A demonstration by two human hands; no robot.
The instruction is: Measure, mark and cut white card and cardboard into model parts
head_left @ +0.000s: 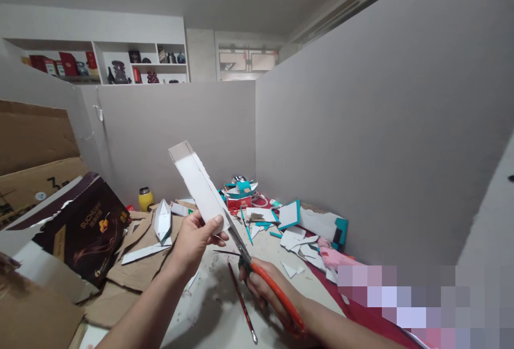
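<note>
Centre frame: white card strip (199,184) pinched by left hand (194,242); orange-handled scissors (261,277) gripped by right hand (265,290). Blades close to left fingertips; a nick is risked if the strip slips.

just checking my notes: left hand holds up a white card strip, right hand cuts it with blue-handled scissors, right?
Not quite: the scissors have orange handles, not blue, as the head view shows. The rest holds: the left hand holds up the white card strip and the right hand cuts it.

Left hand (195,242) holds a white card strip (197,186) while right hand (265,287) works orange-handled scissors (265,279) into it
</note>
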